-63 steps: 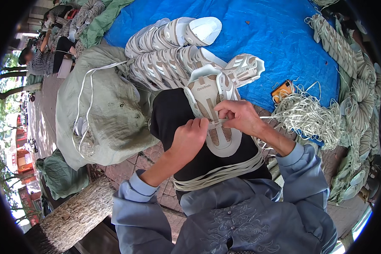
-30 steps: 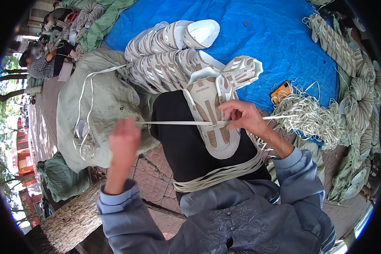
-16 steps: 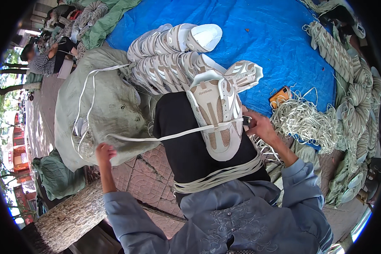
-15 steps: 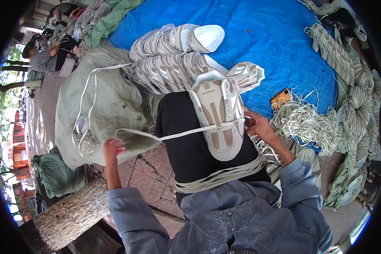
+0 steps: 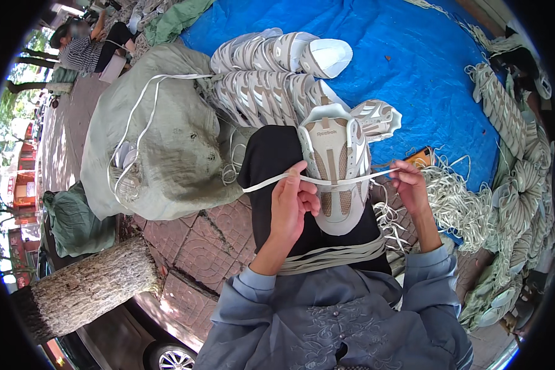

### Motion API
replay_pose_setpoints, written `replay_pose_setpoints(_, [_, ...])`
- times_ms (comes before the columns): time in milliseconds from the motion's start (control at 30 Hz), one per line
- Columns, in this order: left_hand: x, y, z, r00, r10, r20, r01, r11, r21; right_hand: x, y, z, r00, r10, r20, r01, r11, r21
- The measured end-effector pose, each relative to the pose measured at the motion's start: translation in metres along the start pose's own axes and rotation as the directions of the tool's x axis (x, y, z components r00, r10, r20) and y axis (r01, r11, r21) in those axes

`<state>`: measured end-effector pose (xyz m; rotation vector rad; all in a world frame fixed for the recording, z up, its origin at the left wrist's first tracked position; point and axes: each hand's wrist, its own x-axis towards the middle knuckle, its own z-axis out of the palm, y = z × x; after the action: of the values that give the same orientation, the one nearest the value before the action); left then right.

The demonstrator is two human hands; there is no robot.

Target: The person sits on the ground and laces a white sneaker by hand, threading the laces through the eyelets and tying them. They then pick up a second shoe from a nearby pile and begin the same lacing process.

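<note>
Left hand [image 5: 293,206] has moved to the lace [image 5: 345,182], paving [image 5: 188,243] below, blue tarp [image 5: 413,61] beyond.

Head camera: left unit of a side-by-side fisheye pair, aimed downward.
I am viewing from the wearer's head, the lens facing down past the blue-grey jacket [image 5: 339,320] onto the lap [image 5: 268,151]. The left hand [image 5: 295,206] and right hand [image 5: 411,185] are sitting near the lens, around the centre; the forearms [image 5: 428,231] are entering from below. The blue tarpaulin [image 5: 425,68] is lying farther off, toward the upper edge. Trees [image 5: 40,87] are showing sideways at the left rim of the circular field.
</note>
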<state>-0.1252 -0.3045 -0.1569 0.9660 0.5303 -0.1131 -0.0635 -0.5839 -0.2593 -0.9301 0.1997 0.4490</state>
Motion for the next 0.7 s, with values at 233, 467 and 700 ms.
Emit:
replay_pose_setpoints(233, [0.000, 0.038, -0.034, 0.962, 0.271, -0.036, -0.263, 0.953, 0.150, -0.002, -0.057, -0.020, 0.966, -0.257, -0.039, 0.256, 0.917, 0.307])
replay_pose_setpoints(467, [0.013, 0.125, -0.123, 0.914, 0.351, -0.204, -0.387, 0.906, -0.172, -0.014, -0.163, -0.106, 0.848, -0.478, -0.229, 0.512, 0.851, 0.118])
replay_pose_setpoints(700, [-0.003, 0.277, -0.243, 0.750, 0.625, -0.218, -0.628, 0.775, 0.061, -0.040, -0.295, -0.230, 0.730, -0.638, -0.246, 0.622, 0.769, -0.148])
